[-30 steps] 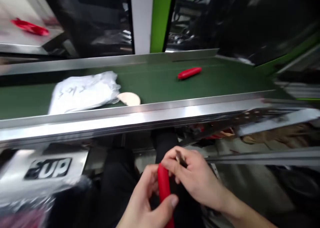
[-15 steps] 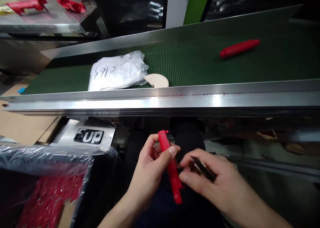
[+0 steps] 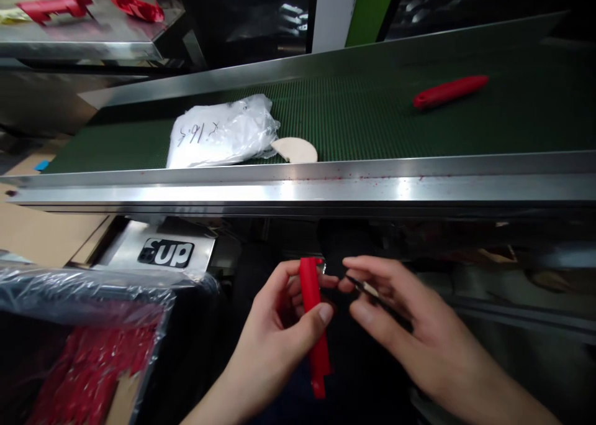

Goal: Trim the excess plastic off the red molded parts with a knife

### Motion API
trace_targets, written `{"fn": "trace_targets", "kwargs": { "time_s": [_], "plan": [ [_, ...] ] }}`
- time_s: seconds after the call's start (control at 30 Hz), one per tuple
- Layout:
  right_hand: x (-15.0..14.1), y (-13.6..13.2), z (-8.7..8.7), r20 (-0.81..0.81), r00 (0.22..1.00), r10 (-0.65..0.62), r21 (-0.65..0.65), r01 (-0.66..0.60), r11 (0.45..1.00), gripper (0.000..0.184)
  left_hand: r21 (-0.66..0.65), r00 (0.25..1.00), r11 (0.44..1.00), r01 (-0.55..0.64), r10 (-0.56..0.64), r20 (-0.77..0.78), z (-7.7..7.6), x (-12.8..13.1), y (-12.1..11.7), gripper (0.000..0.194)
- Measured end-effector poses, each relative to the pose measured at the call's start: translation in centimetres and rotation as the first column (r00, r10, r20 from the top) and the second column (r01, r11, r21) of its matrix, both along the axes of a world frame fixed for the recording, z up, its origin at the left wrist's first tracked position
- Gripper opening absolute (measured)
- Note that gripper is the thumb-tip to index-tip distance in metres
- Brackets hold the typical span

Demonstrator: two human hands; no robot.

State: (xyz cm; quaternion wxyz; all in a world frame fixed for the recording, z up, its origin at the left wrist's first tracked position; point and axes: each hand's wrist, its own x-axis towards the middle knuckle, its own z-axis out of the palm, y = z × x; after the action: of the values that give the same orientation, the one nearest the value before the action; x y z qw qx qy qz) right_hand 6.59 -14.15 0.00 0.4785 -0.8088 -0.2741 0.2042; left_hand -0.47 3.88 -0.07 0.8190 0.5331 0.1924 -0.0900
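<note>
Inside the left grip (image 3: pixel 277 332), clamped around it, the red part (image 3: pixel 309 285) protrudes both ways

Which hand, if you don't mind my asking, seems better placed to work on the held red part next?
Probably the right hand: it holds a thin dark tool with its tip near the red part, which the left hand grips.
</note>
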Motion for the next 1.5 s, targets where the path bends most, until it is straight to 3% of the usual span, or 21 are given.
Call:
{"fn": "trace_targets", "kwargs": {
  "time_s": [0.07,0.2,0.3,0.47,0.97,1.2,1.5],
  "plan": [
    [0.5,0.0,0.2,0.259,0.966,0.01,0.033,-0.019,0.999,0.039,0.04,1.0,0.999,0.008,-0.008,0.008,0.1,-0.3,0.0,0.03],
    [1.2,0.1,0.7,0.653,0.749,0.117,-0.012,-0.145,0.989,0.045,0.089,1.0,0.996,0.015,-0.016,0.013,0.6,-0.8,0.0,0.027],
    [1.2,-0.1,0.9,0.733,0.661,0.162,-0.085,-0.147,0.985,0.046,0.087,0.999,0.996,0.033,-0.034,0.008,1.0,-0.9,-0.1,0.026],
    [0.9,-0.4,0.9,0.777,0.603,0.181,-0.149,-0.104,0.983,0.049,0.133,0.999,0.99,0.053,-0.052,-0.015,1.6,-1.0,-0.1,0.028],
    [1.2,-0.5,0.7,0.79,0.594,0.149,-0.114,-0.095,0.989,0.043,0.173,0.997,0.982,0.07,-0.065,-0.034,1.8,-1.0,-0.1,0.034],
    [1.1,-0.3,0.3,0.795,0.594,0.123,-0.087,-0.09,0.992,0.042,0.081,0.997,0.995,0.059,-0.055,-0.049,1.9,-1.0,0.2,0.034],
    [0.7,-0.3,0.6,0.651,0.759,-0.035,0.069,-0.013,0.998,0.047,-0.077,0.995,0.996,0.037,-0.044,-0.09,1.4,-1.3,0.1,0.041]
  ]
}}
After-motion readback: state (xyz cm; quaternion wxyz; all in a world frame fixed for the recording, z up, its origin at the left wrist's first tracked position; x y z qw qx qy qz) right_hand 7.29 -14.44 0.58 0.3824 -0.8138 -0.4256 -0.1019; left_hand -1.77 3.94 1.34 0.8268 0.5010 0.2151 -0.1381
